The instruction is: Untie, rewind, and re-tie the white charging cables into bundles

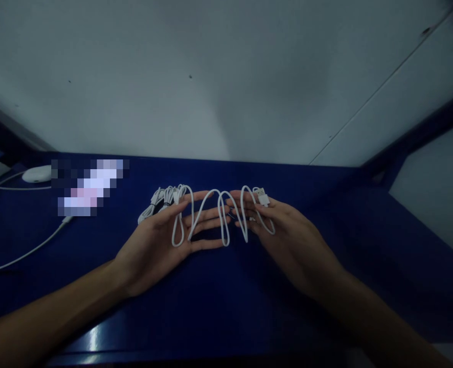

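A white USB cable (225, 225) hangs in loose zigzag loops between my two hands, above the blue table. My left hand (168, 235) is turned palm up, its thumb pressing one end of the cable against the index finger while the other fingers stretch out beneath the loops. At the other end, my right hand (291, 230) pinches the cable by its USB-A plug (263, 197), thumb in front and fingers behind. Just beyond my left hand lie several coiled white cables (155, 200), partly hidden by it.
The blue table (211, 317) meets a pale wall (153, 92) at the back. On the left lie a bright pixelated device (92, 189) with a white cord (30, 258) plugged in, and a white rounded object (37, 174). Blue frame bars (414, 138) rise on the right.
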### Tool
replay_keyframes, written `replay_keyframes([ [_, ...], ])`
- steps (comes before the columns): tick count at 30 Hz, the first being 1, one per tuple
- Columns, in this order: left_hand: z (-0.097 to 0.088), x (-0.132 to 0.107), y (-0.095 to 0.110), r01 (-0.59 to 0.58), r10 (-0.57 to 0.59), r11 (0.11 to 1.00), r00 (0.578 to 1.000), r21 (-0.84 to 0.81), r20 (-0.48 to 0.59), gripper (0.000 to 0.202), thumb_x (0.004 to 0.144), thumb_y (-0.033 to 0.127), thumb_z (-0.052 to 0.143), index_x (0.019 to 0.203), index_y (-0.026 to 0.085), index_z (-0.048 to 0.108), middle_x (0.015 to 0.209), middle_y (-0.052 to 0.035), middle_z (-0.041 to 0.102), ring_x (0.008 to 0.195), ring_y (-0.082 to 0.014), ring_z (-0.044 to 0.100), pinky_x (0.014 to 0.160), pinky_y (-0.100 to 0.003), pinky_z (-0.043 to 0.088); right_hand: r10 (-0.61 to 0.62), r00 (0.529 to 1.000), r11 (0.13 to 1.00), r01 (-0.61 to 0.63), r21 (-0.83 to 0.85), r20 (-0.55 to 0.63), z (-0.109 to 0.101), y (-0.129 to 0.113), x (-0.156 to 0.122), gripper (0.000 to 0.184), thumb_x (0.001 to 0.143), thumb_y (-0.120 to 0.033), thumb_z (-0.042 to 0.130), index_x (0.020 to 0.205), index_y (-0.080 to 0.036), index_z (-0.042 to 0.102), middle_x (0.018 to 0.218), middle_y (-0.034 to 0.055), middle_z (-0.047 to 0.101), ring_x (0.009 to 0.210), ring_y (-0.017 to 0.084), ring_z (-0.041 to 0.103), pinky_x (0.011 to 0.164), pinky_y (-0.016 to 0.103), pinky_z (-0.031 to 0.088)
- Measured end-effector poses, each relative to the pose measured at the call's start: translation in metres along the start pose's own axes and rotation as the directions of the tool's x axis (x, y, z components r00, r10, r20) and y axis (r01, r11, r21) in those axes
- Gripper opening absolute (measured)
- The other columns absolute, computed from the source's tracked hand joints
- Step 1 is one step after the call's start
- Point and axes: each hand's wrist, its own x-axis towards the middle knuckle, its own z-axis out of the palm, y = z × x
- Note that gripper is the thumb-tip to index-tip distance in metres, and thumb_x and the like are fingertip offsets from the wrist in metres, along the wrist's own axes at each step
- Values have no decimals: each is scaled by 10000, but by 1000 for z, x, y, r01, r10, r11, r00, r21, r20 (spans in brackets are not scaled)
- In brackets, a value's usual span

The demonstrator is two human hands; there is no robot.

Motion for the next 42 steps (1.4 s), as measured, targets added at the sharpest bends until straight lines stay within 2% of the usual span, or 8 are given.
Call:
replay_keyframes([
  [4, -2, -1, 1, -18, 20, 999, 999, -41, 38, 413, 1172, 288, 504, 1546, 208, 659, 1587, -207, 676, 1540, -417, 576, 1233, -672, 491, 5, 1000, 1000, -5, -15, 1, 3, 0, -3, 172, 1054, -356, 727, 1102, -269, 867, 1324, 94, 794, 1313, 314, 702, 1128, 507, 555],
  [9, 1, -1, 3, -19, 21, 998, 1000, -61, 22, 397, 1163, 273, 519, 1519, 200, 678, 1569, -200, 690, 1540, -410, 577, 1242, -662, 492, 137, 990, 990, -138, 25, 26, 11, -6, -5, 203, 1060, -374, 727, 1138, -217, 829, 1250, 133, 797, 1228, 324, 739, 1060, 527, 615],
  [13, 3, -2, 4, -20, 20, 999, 1000, -43, -4, 410, 1161, 300, 530, 1527, 173, 666, 1572, -227, 678, 1548, -422, 562, 1223, -668, 506, 216, 972, 973, -222, 59, 94, 8, -8, -5, 251, 1077, -429, 714, 1140, -206, 811, 1291, 150, 783, 1221, 327, 746, 1038, 530, 642],
  [17, 4, -3, 5, -17, 17, 1000, 1000, -14, -4, 456, 1162, 367, 530, 1536, 139, 656, 1580, -256, 661, 1543, -434, 563, 1216, -657, 510, 210, 958, 971, -228, 72, 198, 3, -7, -2, 357, 1107, -495, 654, 1237, -195, 797, 1392, 168, 746, 1249, 331, 744, 1057, 520, 645],
  [23, 5, -3, 4, -15, 15, 1000, 1000, 17, 5, 516, 1164, 359, 555, 1675, 292, 541, 1642, -174, 630, 1534, -394, 579, 1249, -645, 464, 278, 936, 949, -302, 90, 216, 4, -9, -2, 398, 1110, -521, 629, 1301, -199, 762, 1377, 170, 749, 1225, 336, 763, 1075, 548, 638],
  [31, 2, -4, 2, -50, 51, 999, 999, 13, -13, 659, 1125, 322, 594, 1746, 424, 396, 1652, -123, 626, 1544, -409, 553, 1210, -702, 465, 294, 927, 923, -339, 184, 232, 5, -4, 1, 341, 1130, -377, 561, 1246, -152, 789, 1442, 176, 714, 1249, 350, 724, 1042, 574, 642],
  [36, -4, -4, 1, -56, 56, 998, 998, -15, 8, 730, 1102, 293, 577, 1769, 451, 324, 1697, -81, 588, 1582, -393, 506, 1236, -705, 431, 274, 940, 931, -312, 191, 203, 6, 0, 2, 332, 1135, -394, 573, 1285, -182, 780, 1476, 154, 710, 1345, 349, 677, 1110, 576, 604],
  [42, -2, -3, 0, -41, 42, 998, 999, 48, -12, 697, 1094, 293, 592, 1746, 432, 392, 1740, -44, 545, 1631, -405, 433, 1255, -695, 422, 210, 952, 949, -253, 188, 222, 4, 1, 1, 327, 1118, -380, 598, 1276, -193, 815, 1546, 142, 683, 1456, 374, 620, 1189, 610, 553],
])
